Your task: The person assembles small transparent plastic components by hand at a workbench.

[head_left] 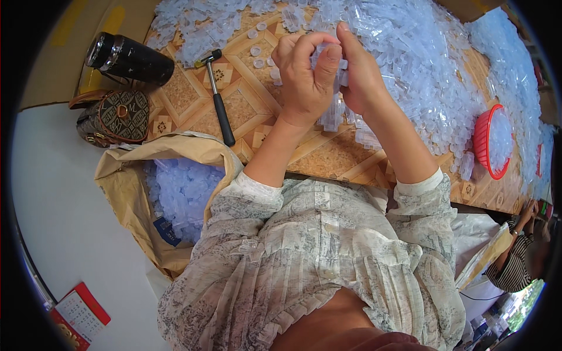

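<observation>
Over the table, my left hand (307, 76) and my right hand (362, 76) meet, fingers curled toward each other. Between them shows a small clear plastic piece (343, 77), partly covered by the fingers; its exact kind cannot be made out. Both hands are closed around it. Just under and beyond them spreads a big heap of clear plastic pieces (404, 70), many of them long and tube-like. Several small round clear caps (256, 51) lie loose to the left of my left hand.
At left are a hammer (219, 108) with a black handle, a black flask (132, 60) and a patterned brown bag (114, 119). A brown paper sack (126, 202) of clear pieces stands below. A red basket (483, 140) sits at right; another person (512, 260) works beyond it.
</observation>
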A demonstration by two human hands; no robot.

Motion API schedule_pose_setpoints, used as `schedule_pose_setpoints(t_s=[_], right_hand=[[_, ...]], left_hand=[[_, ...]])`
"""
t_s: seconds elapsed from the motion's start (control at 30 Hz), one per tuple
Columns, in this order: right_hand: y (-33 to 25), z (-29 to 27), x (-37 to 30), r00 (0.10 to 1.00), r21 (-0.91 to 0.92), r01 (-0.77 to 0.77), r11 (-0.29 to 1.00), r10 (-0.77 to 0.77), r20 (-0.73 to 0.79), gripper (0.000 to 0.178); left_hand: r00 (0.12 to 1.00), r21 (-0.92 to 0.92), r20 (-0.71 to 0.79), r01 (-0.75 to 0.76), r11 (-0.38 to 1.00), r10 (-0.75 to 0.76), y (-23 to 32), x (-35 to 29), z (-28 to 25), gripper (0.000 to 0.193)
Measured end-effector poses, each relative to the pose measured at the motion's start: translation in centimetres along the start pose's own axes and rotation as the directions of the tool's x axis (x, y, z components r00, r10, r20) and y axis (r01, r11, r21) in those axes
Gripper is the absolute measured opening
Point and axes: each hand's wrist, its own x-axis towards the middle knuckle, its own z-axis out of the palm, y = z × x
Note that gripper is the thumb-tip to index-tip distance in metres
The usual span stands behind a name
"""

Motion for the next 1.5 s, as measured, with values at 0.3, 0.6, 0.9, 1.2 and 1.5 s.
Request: schedule_pose_setpoints(t_s=[0.3, 0.6, 0.9, 1.2, 1.5], right_hand=[[1.4, -0.4, 0.9, 0.997, 0.078, 0.075, 0.994, -0.075, 0.007, 0.039], [-0.3, 0.4, -0.4, 0.994, -0.108, 0.080, 0.991, -0.071, 0.083, 0.043], [4.1, -4.1, -6.4, 0.814, -0.920, 0.389, -0.051, -0.447, 0.370, 0.044], [5.9, -3.3, -4.6, 0.792, -0.905, 0.424, -0.042, -0.467, 0.393, 0.054], [6.7, -3.2, -3.7, 0.907, -0.455, 0.422, 0.784, -0.367, 0.209, 0.053]], left_hand=[[0.981, 0.063, -0.015, -0.190, 0.980, 0.191, -0.2, -0.2, 0.5, 0.023], [0.987, -0.118, 0.085, 0.148, 0.982, -0.139, -0.4, 1.2, -1.3, 0.028], [0.796, 0.682, 0.329, 0.172, 0.711, -0.509, 2.7, -1.4, -7.3, 0.051], [0.699, 0.465, 0.387, 0.415, 0.782, -0.601, -0.6, -2.7, -7.4, 0.055], [0.466, -0.442, 0.536, 0.866, 0.236, -0.704, 0.9, -3.2, -6.2, 0.045]])
